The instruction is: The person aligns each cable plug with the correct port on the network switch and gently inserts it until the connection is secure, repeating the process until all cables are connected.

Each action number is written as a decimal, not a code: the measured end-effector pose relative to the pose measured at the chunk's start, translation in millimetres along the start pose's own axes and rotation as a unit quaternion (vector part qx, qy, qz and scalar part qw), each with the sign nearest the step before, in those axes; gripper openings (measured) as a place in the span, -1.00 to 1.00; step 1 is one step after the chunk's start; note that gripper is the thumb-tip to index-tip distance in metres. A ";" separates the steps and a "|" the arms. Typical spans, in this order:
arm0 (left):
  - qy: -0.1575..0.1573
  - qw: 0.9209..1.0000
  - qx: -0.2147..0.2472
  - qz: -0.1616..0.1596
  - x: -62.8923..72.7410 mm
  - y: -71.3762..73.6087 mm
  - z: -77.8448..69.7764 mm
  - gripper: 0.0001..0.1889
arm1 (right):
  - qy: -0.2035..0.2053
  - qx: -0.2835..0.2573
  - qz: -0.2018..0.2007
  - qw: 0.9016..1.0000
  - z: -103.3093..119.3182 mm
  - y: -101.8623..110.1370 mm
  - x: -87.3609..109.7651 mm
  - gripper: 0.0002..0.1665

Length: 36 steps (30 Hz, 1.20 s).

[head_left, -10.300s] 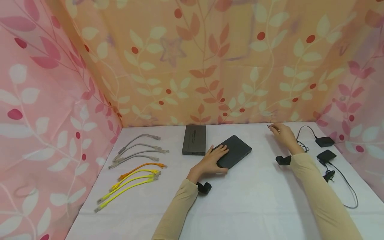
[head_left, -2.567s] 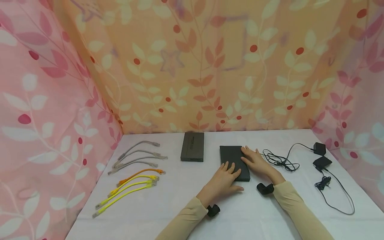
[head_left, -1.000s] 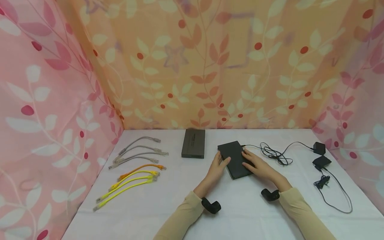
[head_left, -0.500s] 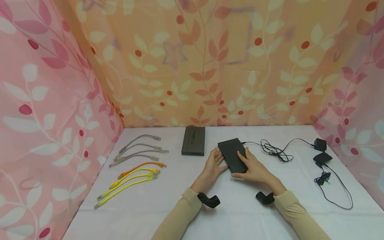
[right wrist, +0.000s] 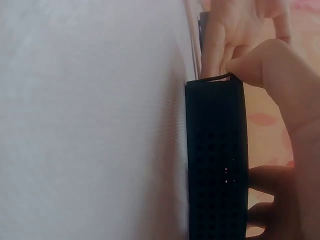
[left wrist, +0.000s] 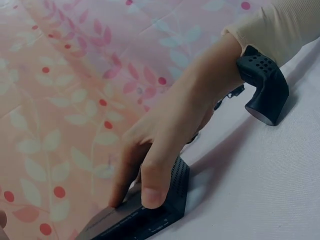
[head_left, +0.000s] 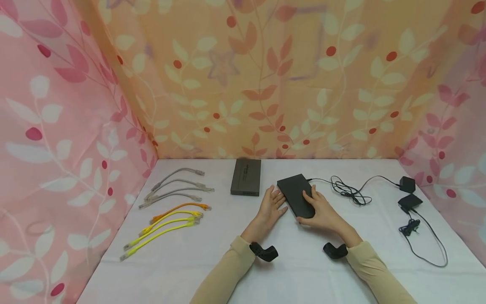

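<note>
A black network switch (head_left: 297, 196) lies turned at an angle in the middle of the table, a thin power cord (head_left: 320, 180) running into its far right corner. My right hand (head_left: 322, 213) grips it, thumb at the near end and fingers on the top near the right edge. Along the left edge my left hand (head_left: 270, 209) is open, palm turned up, fingertips right at the side. In the right wrist view the vented side of the switch (right wrist: 216, 160) shows small lit dots, with the left hand's fingers (right wrist: 220, 45) beyond it.
Another network switch (head_left: 246, 177) stands at the back. Several grey cables (head_left: 174, 195), an orange cable (head_left: 178, 210) and yellow cables (head_left: 163, 237) lie at left. Coiled cord (head_left: 347, 190) leads to a power adapter (head_left: 407, 184); a second adapter (head_left: 410, 201) with bundled cord lies nearer.
Ten seconds ago my right hand pinched a cord end away from the switch; now the cord reaches the switch. The switch has turned, and my left hand has moved from its top to its left edge.
</note>
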<state>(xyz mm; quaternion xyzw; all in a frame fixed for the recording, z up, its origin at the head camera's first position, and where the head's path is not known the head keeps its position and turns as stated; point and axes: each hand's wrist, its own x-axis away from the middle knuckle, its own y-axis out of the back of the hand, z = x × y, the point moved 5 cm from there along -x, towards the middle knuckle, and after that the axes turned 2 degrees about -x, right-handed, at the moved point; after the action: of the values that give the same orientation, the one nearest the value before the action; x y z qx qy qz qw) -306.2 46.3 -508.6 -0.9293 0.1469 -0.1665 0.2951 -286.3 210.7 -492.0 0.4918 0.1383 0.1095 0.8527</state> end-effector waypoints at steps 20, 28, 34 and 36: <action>0.003 0.998 0.063 0.010 -2.6 4.1 -0.8 -0.17 | 0.009 -0.060 0.007 0.998 -12.9 6.8 -0.8 0.10; 0.002 0.997 0.076 -0.005 -2.6 4.9 -2.2 -0.22 | 0.037 -0.082 0.018 0.996 -14.5 11.1 -2.6 0.00; -0.009 0.996 0.091 -0.001 -2.3 5.4 -6.0 -0.26 | 0.040 -0.100 0.030 0.994 -17.2 11.3 -4.5 -0.05; -0.016 0.996 0.091 0.007 -2.0 5.1 -8.1 -0.28 | 0.052 -0.095 0.024 0.994 -16.5 12.2 -3.8 -0.06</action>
<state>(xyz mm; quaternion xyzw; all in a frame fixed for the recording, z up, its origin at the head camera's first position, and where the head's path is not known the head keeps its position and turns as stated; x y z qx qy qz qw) -312.1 39.0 -505.8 -0.9001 0.1325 -0.1623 0.3820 -296.2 228.8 -488.7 0.4056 0.1596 0.1684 0.8841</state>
